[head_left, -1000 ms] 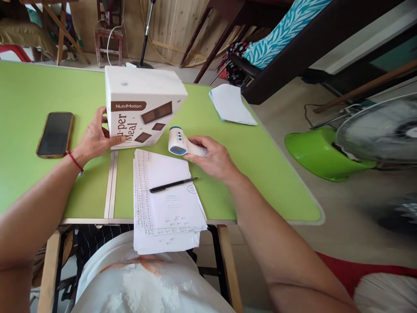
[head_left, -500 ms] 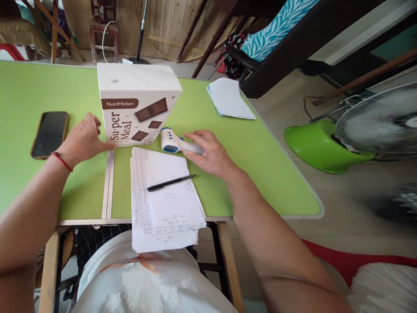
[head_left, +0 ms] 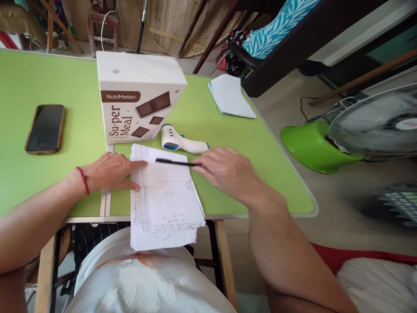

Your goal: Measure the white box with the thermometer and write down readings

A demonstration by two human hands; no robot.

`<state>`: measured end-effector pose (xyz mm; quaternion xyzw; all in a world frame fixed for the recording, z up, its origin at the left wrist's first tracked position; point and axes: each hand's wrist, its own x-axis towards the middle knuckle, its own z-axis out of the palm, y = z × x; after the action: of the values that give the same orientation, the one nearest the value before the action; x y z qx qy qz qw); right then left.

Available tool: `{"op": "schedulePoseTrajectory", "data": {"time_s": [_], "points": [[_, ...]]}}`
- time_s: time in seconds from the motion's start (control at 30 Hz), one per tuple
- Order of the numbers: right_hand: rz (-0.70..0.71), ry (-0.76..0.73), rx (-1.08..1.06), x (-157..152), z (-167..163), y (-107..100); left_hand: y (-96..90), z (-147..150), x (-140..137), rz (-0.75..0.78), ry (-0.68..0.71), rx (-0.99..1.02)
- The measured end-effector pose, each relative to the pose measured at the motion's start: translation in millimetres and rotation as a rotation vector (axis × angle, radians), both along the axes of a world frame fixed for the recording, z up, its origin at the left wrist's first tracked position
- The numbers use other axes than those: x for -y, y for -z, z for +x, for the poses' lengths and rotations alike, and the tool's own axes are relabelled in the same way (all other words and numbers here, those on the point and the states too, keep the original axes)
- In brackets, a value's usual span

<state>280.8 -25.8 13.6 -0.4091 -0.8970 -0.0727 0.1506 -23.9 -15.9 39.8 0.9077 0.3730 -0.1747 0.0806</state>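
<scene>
A stack of papers [head_left: 169,195] covered partly in handwriting lies at the front edge of the green table. My left hand [head_left: 112,171] rests at its left side, index finger and thumb stretched out over the written column. Between the fingers of my right hand [head_left: 224,174] is the end of a black pen [head_left: 174,162], held roughly level above the top sheet. Just beyond the papers a white and blue infrared thermometer [head_left: 184,142] lies on its side, close to my right hand but apart from it. Behind it stands a white NutriMotion box [head_left: 140,95].
A phone [head_left: 46,129] lies on the green table [head_left: 78,87] at left. Folded white sheets [head_left: 230,96] are near the far right edge. On the floor at right are a green stool [head_left: 309,148] and a fan [head_left: 374,124].
My left hand has come from the box's lower corner down to the papers. My right hand has let go of the thermometer and picked the pen up off the sheets.
</scene>
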Motion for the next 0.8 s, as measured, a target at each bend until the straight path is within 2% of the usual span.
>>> {"op": "schedulePoseTrajectory", "data": {"time_s": [0.07,0.13,0.23,0.3,0.37,0.43,0.57,0.8], "points": [[0.052,0.127,-0.246,-6,0,-6,0.6,0,0,0.004,-0.004,0.001],[0.033,0.197,-0.585,-12,-10,-11,-0.2,1,0,0.011,-0.018,-0.012],[-0.199,0.146,-1.031,-17,-43,-11,-2.0,3,0,0.015,-0.030,-0.018],[-0.414,0.068,-1.173,-21,-67,-4,-2.6,4,0,0.021,-0.024,-0.012],[-0.558,0.043,-1.184,-24,-85,7,-2.4,4,0,0.023,-0.017,-0.013],[-0.577,0.079,-1.142,-27,-95,20,-1.8,4,0,0.022,-0.018,-0.020],[-0.436,0.164,-1.107,-29,-97,40,-1.6,4,1,0.020,-0.023,-0.018],[-0.322,0.090,-0.989,-24,-101,44,-2.4,6,1,0.026,-0.020,-0.023]]}}
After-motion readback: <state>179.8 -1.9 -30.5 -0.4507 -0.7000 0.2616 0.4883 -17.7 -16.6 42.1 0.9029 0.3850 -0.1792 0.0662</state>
